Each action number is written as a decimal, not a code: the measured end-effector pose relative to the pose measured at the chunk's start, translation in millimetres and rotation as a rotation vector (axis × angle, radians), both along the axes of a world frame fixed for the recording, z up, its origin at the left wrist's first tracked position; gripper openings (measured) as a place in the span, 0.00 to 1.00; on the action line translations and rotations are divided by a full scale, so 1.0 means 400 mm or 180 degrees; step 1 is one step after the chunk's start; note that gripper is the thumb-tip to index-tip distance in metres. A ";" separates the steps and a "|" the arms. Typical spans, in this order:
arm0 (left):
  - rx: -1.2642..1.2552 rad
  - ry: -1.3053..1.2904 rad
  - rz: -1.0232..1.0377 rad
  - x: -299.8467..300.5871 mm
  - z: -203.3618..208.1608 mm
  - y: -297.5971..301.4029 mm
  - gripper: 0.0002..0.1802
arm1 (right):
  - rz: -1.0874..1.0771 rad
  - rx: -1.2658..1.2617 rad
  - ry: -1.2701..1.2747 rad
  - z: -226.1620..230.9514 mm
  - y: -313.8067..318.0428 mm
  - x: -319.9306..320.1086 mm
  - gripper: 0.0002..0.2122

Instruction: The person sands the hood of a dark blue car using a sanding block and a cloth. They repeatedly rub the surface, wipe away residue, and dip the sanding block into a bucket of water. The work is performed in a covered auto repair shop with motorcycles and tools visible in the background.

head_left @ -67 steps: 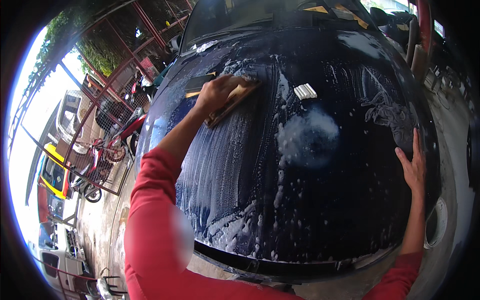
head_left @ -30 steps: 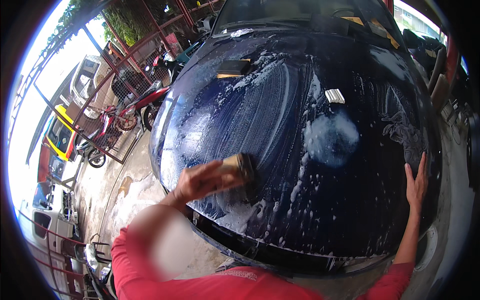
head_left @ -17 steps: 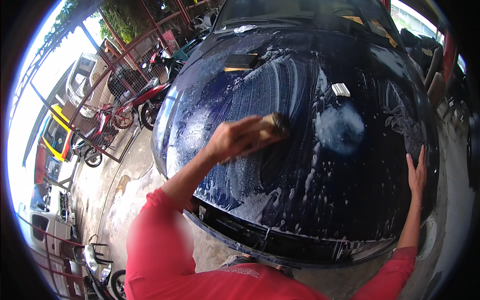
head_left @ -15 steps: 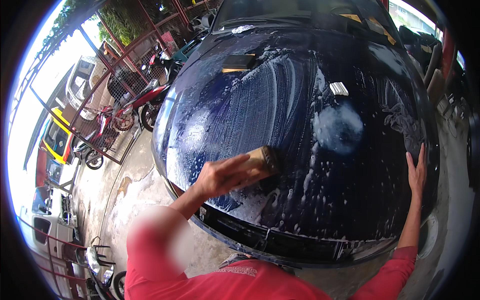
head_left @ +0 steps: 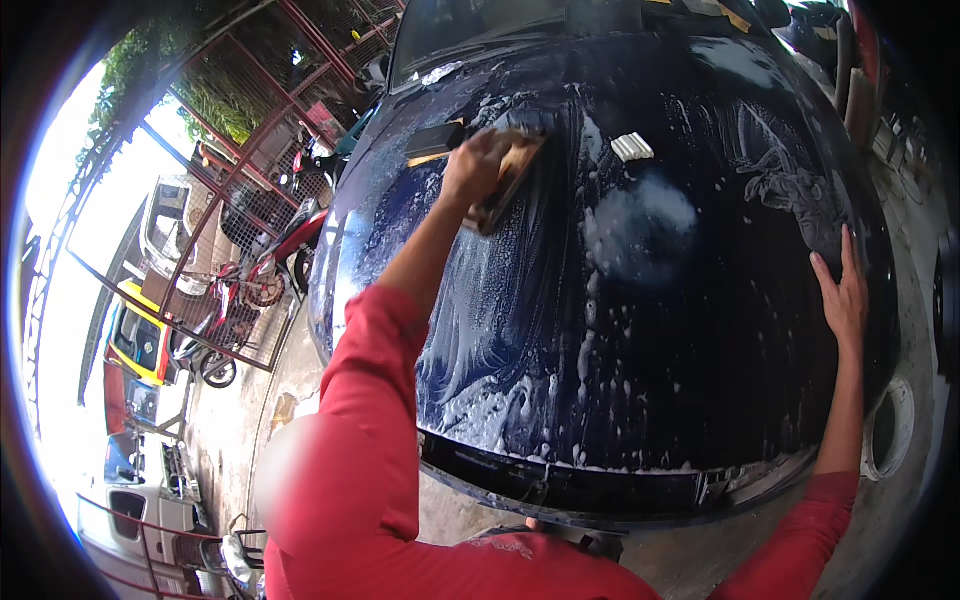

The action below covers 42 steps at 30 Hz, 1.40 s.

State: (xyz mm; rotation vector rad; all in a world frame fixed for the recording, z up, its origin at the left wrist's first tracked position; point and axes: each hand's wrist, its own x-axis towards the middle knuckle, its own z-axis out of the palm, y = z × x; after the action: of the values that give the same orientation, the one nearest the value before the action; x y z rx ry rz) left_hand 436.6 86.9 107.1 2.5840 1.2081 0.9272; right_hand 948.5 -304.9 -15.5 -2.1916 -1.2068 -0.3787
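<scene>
A dark blue car hood (head_left: 680,370) spreads before me, wet and streaked with white suds. My left hand (head_left: 474,170) is closed on a tan-and-dark rectangular block (head_left: 512,182), held against the upper left part of the hood; motion blurs it a little. Just left of it lies a black block with a tan underside (head_left: 435,141). My right hand (head_left: 845,297) rests on the hood's right side, fingers stretched out, its fingertips by a crumpled dark grey cloth (head_left: 800,205). A small white ribbed pad (head_left: 632,147) sits near the hood's upper middle.
The windshield (head_left: 470,40) rises beyond the hood, and the dark front opening (head_left: 560,475) runs along its near edge. A white round container (head_left: 886,430) stands on the floor at right. Motorbikes (head_left: 235,290) and a red metal mesh fence (head_left: 250,160) are at left.
My left hand has pushed the block up the hood, away from me, and turned it. My right hand stays beside the cloth. The whole view has shifted a little.
</scene>
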 end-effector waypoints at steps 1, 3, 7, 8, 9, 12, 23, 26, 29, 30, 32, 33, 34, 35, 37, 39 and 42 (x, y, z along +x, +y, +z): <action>-0.0089 -0.0257 0.0165 -0.059 -0.042 -0.135 0.26 | 0.0002 -0.0037 -0.0027 -0.001 -0.004 0.002 0.39; -0.0242 -0.0107 0.0172 -0.198 -0.091 -0.417 0.28 | 0.0010 0.0177 -0.0067 -0.005 -0.010 0.004 0.41; -0.0260 0.0006 0.0243 -0.348 -0.154 -0.798 0.30 | -0.0054 0.0864 -0.0130 -0.011 -0.007 0.010 0.44; -0.0482 -0.0214 0.0432 -0.327 -0.152 -0.780 0.29 | -0.0030 0.0885 -0.0039 -0.013 -0.003 0.011 0.45; -0.0772 -0.0300 0.0608 -0.293 -0.137 -0.735 0.29 | 0.0029 0.0852 -0.0006 -0.016 0.000 0.011 0.45; -0.0292 0.0015 0.0817 -0.094 -0.058 -0.335 0.32 | 0.0225 0.0637 0.0155 -0.019 0.003 0.021 0.46; -0.0241 -0.0463 0.0466 -0.082 -0.076 -0.324 0.27 | 0.0287 -0.0082 0.0167 -0.015 -0.010 0.031 0.41; -0.0657 -0.0566 0.0830 -0.219 -0.145 -0.732 0.30 | 0.0137 -0.0142 0.0500 -0.015 0.002 0.025 0.41; -0.0446 -0.0553 0.0544 -0.224 -0.144 -0.762 0.29 | 0.0273 -0.0101 0.0048 -0.013 0.009 0.020 0.40; -0.0523 -0.0452 0.0684 -0.188 -0.127 -0.673 0.29 | 0.0174 -0.0246 -0.0074 -0.012 0.009 0.019 0.40; -0.0283 -0.0160 0.0689 -0.088 -0.077 -0.391 0.27 | 0.0237 -0.0158 0.0262 -0.009 0.005 0.020 0.40; -0.0391 -0.0464 0.0825 -0.030 -0.050 -0.229 0.26 | 0.0286 -0.0095 0.0346 -0.009 0.003 0.020 0.39; 0.0026 -0.0472 0.0720 0.039 -0.026 -0.068 0.27 | 0.0423 0.0068 0.0369 -0.007 0.002 0.024 0.39; 0.0321 -0.0179 0.0579 0.091 0.005 0.077 0.27 | 0.0360 0.0087 0.0516 -0.007 -0.002 0.025 0.39; 0.0374 -0.0085 0.0800 0.150 0.027 0.246 0.28 | 0.0285 0.0118 0.0803 -0.005 -0.012 0.028 0.39; 0.0404 -0.0189 0.0462 0.131 0.005 0.234 0.27 | 0.0165 -0.0033 0.0822 -0.004 -0.021 0.030 0.39; 0.0173 -0.0468 0.0110 0.005 -0.046 -0.072 0.27 | 0.0249 -0.0118 0.0599 -0.004 -0.022 0.032 0.41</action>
State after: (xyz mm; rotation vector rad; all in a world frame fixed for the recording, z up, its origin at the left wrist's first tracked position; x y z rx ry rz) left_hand 438.6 58.3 88.6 2.4918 1.2074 1.1499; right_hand 961.4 -313.8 -17.2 -2.1495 -1.1994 -0.1155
